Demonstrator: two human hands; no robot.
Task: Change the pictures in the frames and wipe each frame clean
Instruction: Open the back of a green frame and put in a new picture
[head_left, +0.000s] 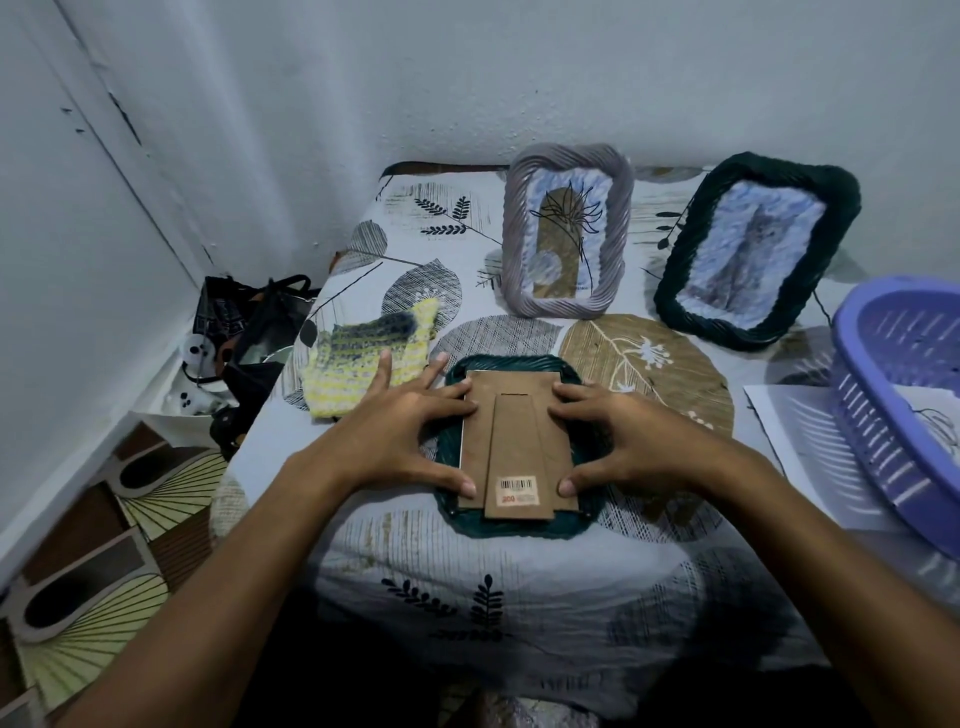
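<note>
A dark green woven frame (498, 527) lies face down on the patterned bedsheet in front of me, its brown cardboard back panel (519, 447) with a folded stand and barcode sticker facing up. My left hand (410, 431) holds the panel's left edge, thumb near the lower corner and fingers at the top. My right hand (618, 441) grips the right edge the same way. A lilac twisted frame (569, 306) with a plant picture and another dark green frame (675, 306) with a grey picture stand at the back. A yellow-grey knitted cloth (358, 364) lies left.
A purple slotted plastic basket (904, 395) sits at the right over loose printed paper sheets (810, 447). A black bag (249, 332) and small white items lie on the floor at the left, between the bed and the wall.
</note>
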